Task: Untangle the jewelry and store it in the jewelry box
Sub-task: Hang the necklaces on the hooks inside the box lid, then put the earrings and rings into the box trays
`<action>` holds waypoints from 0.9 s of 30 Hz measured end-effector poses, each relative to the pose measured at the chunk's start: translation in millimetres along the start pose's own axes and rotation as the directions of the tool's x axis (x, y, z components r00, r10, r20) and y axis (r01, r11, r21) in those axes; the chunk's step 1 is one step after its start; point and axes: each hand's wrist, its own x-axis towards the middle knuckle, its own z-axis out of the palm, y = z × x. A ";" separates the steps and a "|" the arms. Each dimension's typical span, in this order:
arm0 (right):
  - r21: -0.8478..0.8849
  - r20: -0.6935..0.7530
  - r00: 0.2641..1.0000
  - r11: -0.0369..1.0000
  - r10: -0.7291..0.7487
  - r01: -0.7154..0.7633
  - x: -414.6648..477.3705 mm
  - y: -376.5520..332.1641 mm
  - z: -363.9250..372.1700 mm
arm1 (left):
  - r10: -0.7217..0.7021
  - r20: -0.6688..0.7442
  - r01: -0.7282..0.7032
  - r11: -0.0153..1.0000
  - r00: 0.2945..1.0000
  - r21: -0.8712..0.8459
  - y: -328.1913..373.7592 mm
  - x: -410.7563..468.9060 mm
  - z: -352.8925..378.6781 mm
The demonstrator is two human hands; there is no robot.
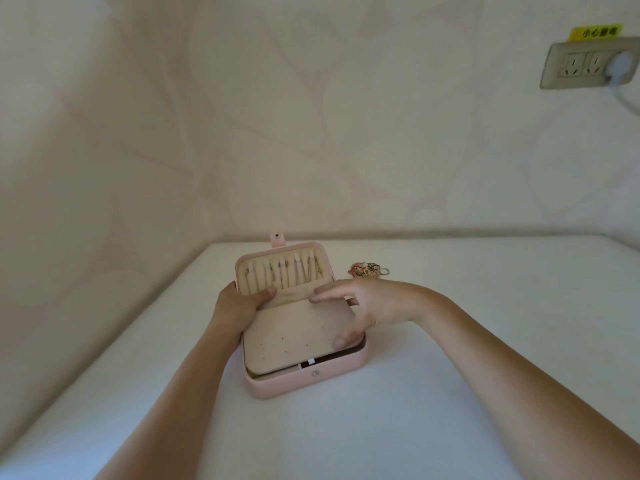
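Jewelry box (304,379) mid-frame gets steadied: left hand (239,304) grips its edge, right hand (363,303) rests splayed on its panel (294,327).

- Box (304,379) on table (450,393), lid (239,271) open at its back.
- Chains (301,271) in the lid.
- Tangle (367,269) on table, right of lid.
- Outlet (585,65) on wall (311,116), upper right.

head view | faces forward-down | near table (450,341) | wide-angle

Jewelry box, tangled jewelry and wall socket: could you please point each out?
jewelry box (277,386), head view, pink front wall.
tangled jewelry (367,270), head view, middle of the heap.
wall socket (575,65), head view, faceplate.
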 end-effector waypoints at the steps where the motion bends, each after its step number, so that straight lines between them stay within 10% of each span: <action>1: -0.044 0.021 1.000 0.999 0.005 -0.004 -1.0 -0.8 0.1 | -0.006 0.004 0.006 1.000 1.000 -0.005 1.8 -2.6 1.0; 10: -0.194 -0.005 0.999 0.980 -0.032 0.030 -6.9 -14.5 6.5 | -0.088 0.017 0.089 0.988 0.996 -0.124 16.1 -16.7 -1.2; 15: 0.188 -0.435 0.900 0.976 -0.020 0.112 2.6 -3.3 -3.6 | -0.113 0.196 0.195 0.858 0.974 -0.475 20.8 -18.9 -4.7; 23: 0.034 -0.744 0.652 0.982 0.150 -0.186 22.4 26.0 -1.3 | 0.031 0.414 0.076 0.968 0.910 -0.239 13.6 -24.0 9.3; 27: 0.071 -0.780 0.598 0.976 0.183 -0.206 31.0 41.9 2.3 | 0.014 0.274 0.035 0.984 0.961 -0.174 10.7 -21.8 10.4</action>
